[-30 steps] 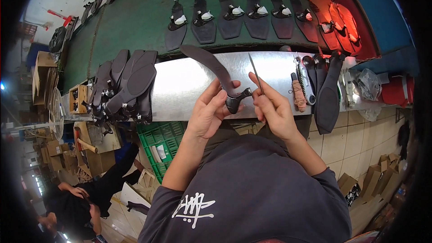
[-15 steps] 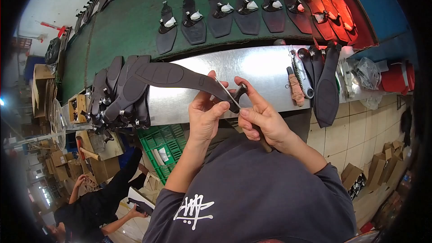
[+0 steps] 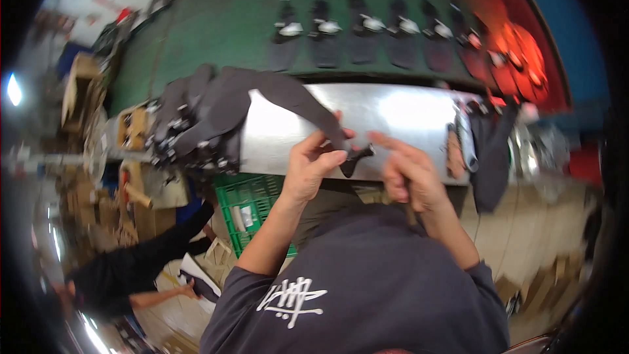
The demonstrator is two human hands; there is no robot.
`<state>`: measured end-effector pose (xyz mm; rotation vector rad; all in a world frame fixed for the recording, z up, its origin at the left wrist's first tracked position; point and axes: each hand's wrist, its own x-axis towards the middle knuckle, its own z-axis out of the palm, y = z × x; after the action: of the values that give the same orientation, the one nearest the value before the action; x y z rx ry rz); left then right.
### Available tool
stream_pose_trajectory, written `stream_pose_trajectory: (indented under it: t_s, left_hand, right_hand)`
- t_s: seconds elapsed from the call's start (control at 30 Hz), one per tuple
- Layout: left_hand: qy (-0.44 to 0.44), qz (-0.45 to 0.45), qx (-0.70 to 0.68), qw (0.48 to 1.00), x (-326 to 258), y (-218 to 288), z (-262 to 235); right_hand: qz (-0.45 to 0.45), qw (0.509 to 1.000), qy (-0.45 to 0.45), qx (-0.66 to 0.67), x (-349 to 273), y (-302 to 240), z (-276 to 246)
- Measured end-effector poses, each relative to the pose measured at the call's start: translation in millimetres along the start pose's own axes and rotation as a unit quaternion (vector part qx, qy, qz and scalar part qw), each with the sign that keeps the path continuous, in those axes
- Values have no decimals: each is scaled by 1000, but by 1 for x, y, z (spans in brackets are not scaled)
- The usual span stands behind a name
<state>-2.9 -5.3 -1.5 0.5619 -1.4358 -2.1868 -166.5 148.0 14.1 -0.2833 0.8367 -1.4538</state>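
My left hand [image 3: 309, 167] pinches the narrow end of a dark grey shoe insole [image 3: 291, 95], whose wide end reaches left over a pile of similar insoles [image 3: 196, 124]. A glossy black strap piece [image 3: 357, 157] hangs at the pinched end, beside my left fingertips. Just right of it, my right hand [image 3: 414, 174] is apart from the insole and smeared by motion. Its lower fingers are curled round a slim brown-handled tool [image 3: 411, 213], while the index finger points left. The tool's shaft is not distinguishable.
A metal bench [image 3: 393, 111] lies under my hands. Behind it, a green table [image 3: 216, 33] carries a row of strapped soles [image 3: 362, 29], with red light at the right. A wrapped-handle tool [image 3: 454, 151] lies right. Below left are a green crate [image 3: 246, 213] and another person [image 3: 124, 269].
My right hand has drawn away to the right from the insole's narrow end, taking the tool off it. The whole view has shifted and blurred. My left hand keeps its pinch.
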Motion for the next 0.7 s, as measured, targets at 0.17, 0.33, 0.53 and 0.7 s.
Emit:
stream_pose_trajectory:
  t_s: [0.17, 0.33, 0.53, 0.7]
  left_hand:
    - [96, 21, 101, 990, 0, 55, -66]
    - [302, 77, 256, 915, -30, 120, -179]
    - [490, 53, 580, 649, -70, 195, -258]
    - [476, 149, 562, 660, -45, 174, -236]
  right_hand:
    - [-111, 989, 74, -59, -2, -16, -9]
    - [-91, 992, 66, -54, 12, -11, -13]
    - [-97, 990, 78, -68, 19, -9, -20]
    - [-106, 975, 144, -133, 20, -6, -36]
